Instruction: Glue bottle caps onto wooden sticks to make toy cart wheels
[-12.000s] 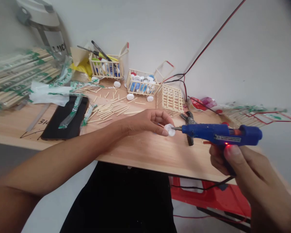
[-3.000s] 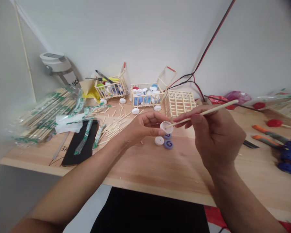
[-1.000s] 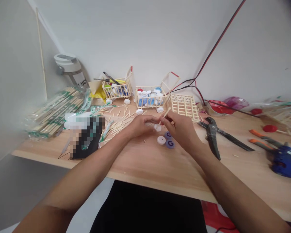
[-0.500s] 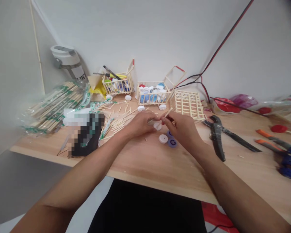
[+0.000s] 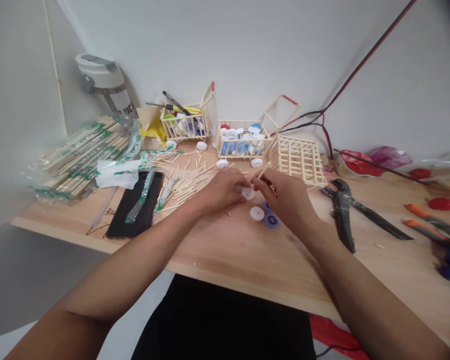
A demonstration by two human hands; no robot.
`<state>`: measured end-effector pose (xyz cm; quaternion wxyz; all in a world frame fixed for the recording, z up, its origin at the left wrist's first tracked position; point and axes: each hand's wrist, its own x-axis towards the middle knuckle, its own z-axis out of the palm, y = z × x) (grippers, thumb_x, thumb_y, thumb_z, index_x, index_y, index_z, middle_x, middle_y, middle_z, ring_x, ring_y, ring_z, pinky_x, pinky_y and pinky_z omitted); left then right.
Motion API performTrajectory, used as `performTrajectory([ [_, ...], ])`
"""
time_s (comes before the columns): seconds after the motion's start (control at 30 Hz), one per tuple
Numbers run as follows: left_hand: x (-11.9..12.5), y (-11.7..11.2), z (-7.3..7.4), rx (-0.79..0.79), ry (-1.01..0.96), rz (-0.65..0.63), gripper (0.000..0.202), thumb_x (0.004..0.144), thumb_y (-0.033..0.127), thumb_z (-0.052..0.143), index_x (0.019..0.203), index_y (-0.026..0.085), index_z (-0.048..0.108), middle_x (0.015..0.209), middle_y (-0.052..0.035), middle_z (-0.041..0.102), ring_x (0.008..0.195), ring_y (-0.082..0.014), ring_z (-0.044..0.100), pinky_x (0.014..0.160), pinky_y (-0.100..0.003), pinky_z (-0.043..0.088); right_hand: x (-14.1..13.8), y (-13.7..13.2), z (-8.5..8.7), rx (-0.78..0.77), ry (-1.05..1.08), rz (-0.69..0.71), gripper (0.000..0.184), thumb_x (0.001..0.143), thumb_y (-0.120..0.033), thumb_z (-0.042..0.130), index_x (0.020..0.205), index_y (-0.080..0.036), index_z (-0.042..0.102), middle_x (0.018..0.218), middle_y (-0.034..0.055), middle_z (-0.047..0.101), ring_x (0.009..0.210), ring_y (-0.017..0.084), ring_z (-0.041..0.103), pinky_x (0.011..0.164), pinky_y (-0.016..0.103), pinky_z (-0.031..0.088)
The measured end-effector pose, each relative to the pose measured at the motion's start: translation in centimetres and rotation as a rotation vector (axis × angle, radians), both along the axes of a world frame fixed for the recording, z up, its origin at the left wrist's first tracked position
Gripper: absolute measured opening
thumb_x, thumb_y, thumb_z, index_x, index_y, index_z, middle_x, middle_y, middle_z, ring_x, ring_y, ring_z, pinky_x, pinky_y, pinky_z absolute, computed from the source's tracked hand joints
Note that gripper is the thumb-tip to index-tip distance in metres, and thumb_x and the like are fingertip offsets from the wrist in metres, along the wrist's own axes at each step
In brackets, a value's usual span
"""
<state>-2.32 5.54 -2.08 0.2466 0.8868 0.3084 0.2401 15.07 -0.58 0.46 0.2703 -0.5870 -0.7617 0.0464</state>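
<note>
The left hand [image 5: 219,189] pinches a small white plastic bottle cap [image 5: 248,194] at its fingertips, the nearly closed right hand [image 5: 283,197] pinches a thin wooden stick [image 5: 263,172] against it, and a second white cap [image 5: 256,214] and a blue cap [image 5: 271,221] lie on the bench [image 5: 225,250] just below the hands.

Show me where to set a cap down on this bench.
Bare wood shows in front of the white cap, along the bench's front edge, and right of the pliers. It is crowded around the loose sticks and the carts.
</note>
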Motion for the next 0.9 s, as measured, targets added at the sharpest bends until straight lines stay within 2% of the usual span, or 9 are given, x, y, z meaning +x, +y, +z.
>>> performTrajectory([
  [0.37, -0.2, -0.1, 0.2, 0.023, 0.009, -0.03, 0.027, 0.069, 0.01, 0.063, 0.095, 0.015, 0.071, 0.094, -0.0062, 0.07, 0.089, -0.0201, 0.061, 0.08, -0.033, 0.044, -0.1, 0.1, -0.2, 0.007, 0.017, 0.024, 0.022, 0.092, -0.03, 0.048, 0.078, -0.019, 0.061, 0.074, 0.0038, 0.067, 0.066, 0.016, 0.057, 0.06, 0.028, 0.033],
  [0.53, -0.6, 0.1, 1.1, -0.101, -0.094, -0.084, 0.043, 0.067, 0.004, 0.056, 0.105, 0.019, 0.069, 0.107, -0.0039, 0.071, 0.098, -0.0193, 0.063, 0.088, -0.032, 0.046, -0.2, 0.1, -0.2, 0.003, 0.022, 0.017, 0.023, 0.093, -0.032, 0.048, 0.079, -0.019, 0.062, 0.074, 0.004, 0.067, 0.066, 0.017, 0.058, 0.06, 0.028, 0.033],
  [0.7, -0.9, 0.4, 1.6, -0.277, -0.294, -0.021, 0.025, 0.074, 0.012, 0.059, 0.094, 0.017, 0.073, 0.097, -0.0029, 0.074, 0.094, -0.017, 0.066, 0.086, -0.029, 0.048, -0.3, 0.0, -0.1, 0.002, 0.026, 0.007, 0.023, 0.092, -0.031, 0.048, 0.078, -0.019, 0.062, 0.071, 0.0044, 0.067, 0.065, 0.017, 0.058, 0.059, 0.029, 0.034],
  [0.9, -0.5, -0.1, 1.4, -0.248, -0.279, 0.063, 0.012, 0.073, 0.014, 0.064, 0.078, 0.017, 0.074, 0.084, -0.0016, 0.075, 0.083, -0.0158, 0.066, 0.079, -0.028, 0.048, -0.2, 0.1, -0.2, -0.004, 0.042, 0.017, 0.023, 0.092, -0.031, 0.048, 0.079, -0.02, 0.062, 0.073, 0.0043, 0.068, 0.067, 0.017, 0.058, 0.06, 0.028, 0.035],
])
